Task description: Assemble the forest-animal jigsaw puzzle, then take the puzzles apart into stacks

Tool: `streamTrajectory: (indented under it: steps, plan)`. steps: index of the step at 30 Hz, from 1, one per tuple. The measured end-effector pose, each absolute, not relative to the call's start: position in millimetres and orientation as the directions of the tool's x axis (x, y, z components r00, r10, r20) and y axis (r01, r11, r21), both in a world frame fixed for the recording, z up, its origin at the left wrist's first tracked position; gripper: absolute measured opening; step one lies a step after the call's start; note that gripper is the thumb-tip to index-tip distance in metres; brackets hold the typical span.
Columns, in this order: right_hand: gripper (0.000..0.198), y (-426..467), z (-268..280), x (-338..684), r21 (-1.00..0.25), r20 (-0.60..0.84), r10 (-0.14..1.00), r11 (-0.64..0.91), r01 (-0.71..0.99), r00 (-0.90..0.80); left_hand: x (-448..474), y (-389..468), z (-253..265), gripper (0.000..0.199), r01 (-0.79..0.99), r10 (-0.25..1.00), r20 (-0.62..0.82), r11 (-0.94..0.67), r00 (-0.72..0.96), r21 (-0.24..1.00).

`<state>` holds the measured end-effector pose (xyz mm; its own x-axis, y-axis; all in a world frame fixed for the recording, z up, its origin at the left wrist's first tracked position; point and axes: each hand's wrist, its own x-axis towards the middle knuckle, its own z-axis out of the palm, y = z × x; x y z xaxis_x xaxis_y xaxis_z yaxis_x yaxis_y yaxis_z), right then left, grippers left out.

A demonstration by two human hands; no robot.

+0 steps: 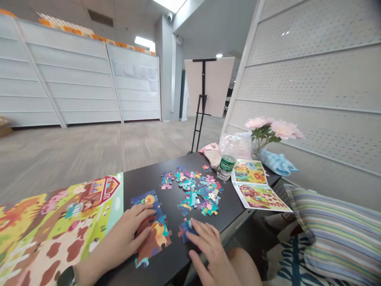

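My left hand [131, 234], with a dark watch [66, 277] at its wrist, lies over a joined section of jigsaw puzzle [159, 234] in dark blue and orange-brown. Its fingers rest stretched out on the section and hide part of it. Fingers spread, my right hand [212, 250] touches a small blue puzzle piece [183, 229] with its fingertips; the thumb is apart from the piece. This piece lies on the black table, right of the joined section and not touching it. Beyond both hands is a heap of loose puzzle pieces [201, 194], mostly teal and purple.
A finished-looking farm puzzle [101, 222] covers the table's left side. At the right are a water bottle [226, 165], a folded picture leaflet [262, 190], pink flowers [275, 128] and a blue cloth [278, 162]. A striped cushion [339, 230] sits beside the table; an easel [204, 87] stands behind.
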<state>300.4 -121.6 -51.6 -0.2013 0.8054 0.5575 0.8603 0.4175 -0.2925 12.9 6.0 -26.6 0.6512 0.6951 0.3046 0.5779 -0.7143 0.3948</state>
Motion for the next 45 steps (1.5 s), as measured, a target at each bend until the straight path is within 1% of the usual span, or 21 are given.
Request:
streamTrajectory:
  steps: [2, 4, 5, 7, 10, 14, 19, 21, 25, 28, 30, 32, 35, 37, 39, 42, 45]
  plan:
    - [0.033, -111, -50, 316, -0.406, 0.572, 0.821, 0.283, 0.869, 0.000, 13, 5, -26, 0.031, 0.576, 0.690, 0.304, -0.719, 0.657, 0.389]
    - [0.028, -96, -50, 334, -0.522, 0.554, 0.793, 0.097, 0.847, 0.251, 14, 5, -23, 0.030, 0.569, 0.681, 0.293, -0.726, 0.671, 0.386]
    - [0.031, -89, -50, 342, -0.553, 0.525, 0.786, 0.022, 0.833, 0.327, 14, 5, -22, 0.029, 0.565, 0.677, 0.287, -0.729, 0.678, 0.386]
    - [0.036, -78, -51, 353, -0.573, 0.463, 0.806, -0.046, 0.818, 0.370, 14, 4, -20, 0.029, 0.557, 0.671, 0.280, -0.733, 0.687, 0.390]
    - [0.033, -71, -54, 355, -0.598, 0.417, 0.845, -0.022, 0.801, 0.335, 15, 4, -18, 0.029, 0.550, 0.668, 0.276, -0.734, 0.691, 0.398]
    - [0.040, -73, -58, 352, -0.648, 0.410, 0.840, -0.006, 0.762, 0.356, 15, 3, -15, 0.028, 0.558, 0.673, 0.250, -0.727, 0.696, 0.401]
    - [0.042, -73, -58, 356, -0.641, 0.417, 0.848, 0.020, 0.767, 0.327, 15, 2, -14, 0.028, 0.563, 0.678, 0.222, -0.717, 0.701, 0.411]
    - [0.041, -73, -57, 354, -0.604, 0.410, 0.859, 0.004, 0.797, 0.307, 15, 2, -15, 0.027, 0.563, 0.681, 0.222, -0.713, 0.698, 0.419]
    - [0.040, -72, -52, 339, -0.454, 0.399, 0.874, -0.075, 0.888, 0.277, 14, 1, -16, 0.028, 0.568, 0.687, 0.218, -0.707, 0.693, 0.422]
    - [0.041, -59, -42, 332, -0.414, 0.401, 0.884, -0.060, 0.908, 0.241, 14, 1, -15, 0.027, 0.568, 0.685, 0.208, -0.707, 0.698, 0.420]
    - [0.043, -42, -33, 332, -0.396, 0.404, 0.892, -0.029, 0.918, 0.202, 15, 1, -14, 0.026, 0.567, 0.684, 0.204, -0.706, 0.700, 0.424]
    - [0.046, -21, -24, 331, -0.344, 0.381, 0.914, 0.000, 0.939, 0.140, 15, 1, -14, 0.026, 0.568, 0.687, 0.199, -0.702, 0.698, 0.430]
    - [0.047, 7, -13, 321, -0.273, 0.235, 0.971, 0.030, 0.962, 0.036, 15, 1, -12, 0.027, 0.568, 0.691, 0.195, -0.696, 0.696, 0.439]
    - [0.046, 22, -6, 307, -0.254, 0.139, 0.989, 0.089, 0.963, -0.055, 15, 0, -12, 0.027, 0.564, 0.693, 0.202, -0.694, 0.693, 0.447]
    - [0.044, 37, 0, 292, -0.253, 0.119, 0.984, 0.157, 0.955, -0.130, 16, -1, -11, 0.027, 0.563, 0.696, 0.207, -0.691, 0.688, 0.453]
    - [0.045, 66, 8, 273, -0.284, 0.133, 0.974, 0.217, 0.934, -0.186, 16, -2, -10, 0.028, 0.563, 0.700, 0.208, -0.687, 0.683, 0.460]
    - [0.061, 100, 6, 263, -0.333, 0.088, 0.965, 0.262, 0.906, -0.246, 15, -2, -7, 0.029, 0.564, 0.701, 0.196, -0.682, 0.686, 0.465]
